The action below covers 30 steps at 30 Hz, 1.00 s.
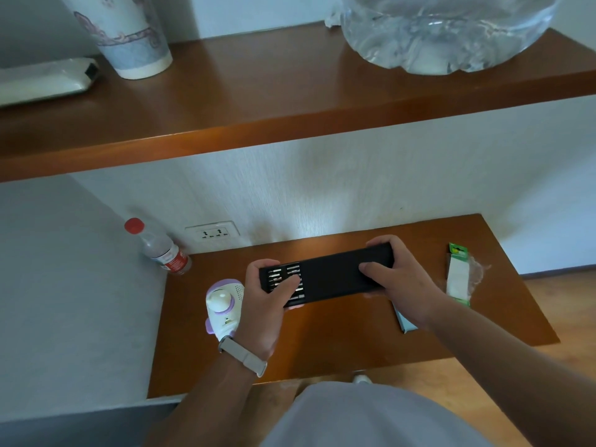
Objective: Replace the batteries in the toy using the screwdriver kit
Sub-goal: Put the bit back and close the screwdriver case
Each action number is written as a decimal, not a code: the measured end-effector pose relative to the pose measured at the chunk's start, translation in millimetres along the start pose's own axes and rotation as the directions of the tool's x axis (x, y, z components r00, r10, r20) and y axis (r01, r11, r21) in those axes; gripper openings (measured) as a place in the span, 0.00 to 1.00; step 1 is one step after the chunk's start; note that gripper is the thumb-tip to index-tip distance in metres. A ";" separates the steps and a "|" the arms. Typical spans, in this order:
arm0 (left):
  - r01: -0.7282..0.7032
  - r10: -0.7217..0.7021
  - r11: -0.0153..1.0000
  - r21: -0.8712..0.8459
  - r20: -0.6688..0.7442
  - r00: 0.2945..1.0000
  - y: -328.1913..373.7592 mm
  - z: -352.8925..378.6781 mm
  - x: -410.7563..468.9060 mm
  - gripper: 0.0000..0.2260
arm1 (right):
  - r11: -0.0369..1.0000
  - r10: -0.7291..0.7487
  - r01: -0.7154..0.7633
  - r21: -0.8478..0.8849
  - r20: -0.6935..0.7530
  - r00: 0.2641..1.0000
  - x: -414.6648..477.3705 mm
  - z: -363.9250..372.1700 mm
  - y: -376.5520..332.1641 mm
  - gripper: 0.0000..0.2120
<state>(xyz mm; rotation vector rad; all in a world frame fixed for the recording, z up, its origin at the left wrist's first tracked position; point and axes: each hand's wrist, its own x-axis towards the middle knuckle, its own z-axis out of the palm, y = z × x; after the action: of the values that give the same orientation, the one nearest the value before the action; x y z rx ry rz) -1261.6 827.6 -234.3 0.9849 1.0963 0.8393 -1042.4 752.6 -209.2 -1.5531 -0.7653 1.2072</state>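
Slim matte-black screwdriver kit (332,274) was held over the wooden table (322,343), gripped at the exposed-bits end by the left hand (267,298) and at the sleeve end by the right hand (396,279). Rounded white-purple plastic toy (224,304) was partly hidden by the left hand. Green battery pack (458,275) was set at the right.

A brown wooden counter (322,346) is set against the wall. A white-and-purple toy (222,303) is laid at its left, a red-capped bottle (163,251) at its far left corner, a green battery pack (458,279) at its right.
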 end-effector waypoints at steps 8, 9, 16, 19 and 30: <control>0.012 -0.014 1.000 0.024 0.058 0.998 -3.9 14.0 -2.2 0.29 | 0.995 -0.003 0.010 -0.103 0.068 0.998 5.4 22.6 5.2 0.15; 0.010 -0.012 0.999 0.031 0.060 0.998 -4.4 14.6 -1.9 0.28 | 0.995 -0.004 0.010 -0.100 0.064 0.998 5.3 25.7 7.1 0.15; 0.004 -0.007 0.999 0.044 0.074 0.997 -6.8 9.1 2.5 0.24 | 0.993 0.019 -0.013 -0.115 0.051 0.999 8.5 31.7 15.8 0.16; 0.001 -0.004 0.999 0.045 0.065 0.998 -7.4 11.0 6.8 0.24 | 0.981 0.021 -0.013 -0.195 0.038 0.999 13.3 34.0 15.0 0.22; 0.024 -0.041 0.991 0.131 0.130 0.991 -12.0 10.5 28.4 0.22 | 0.896 0.114 -0.062 -0.440 0.093 0.989 26.7 25.3 20.2 0.17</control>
<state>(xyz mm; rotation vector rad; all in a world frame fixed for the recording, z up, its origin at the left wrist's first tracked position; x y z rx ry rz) -1243.3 847.1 -253.0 1.1118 1.0593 0.6736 -1060.1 778.1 -237.5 -1.9105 -1.1116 1.2579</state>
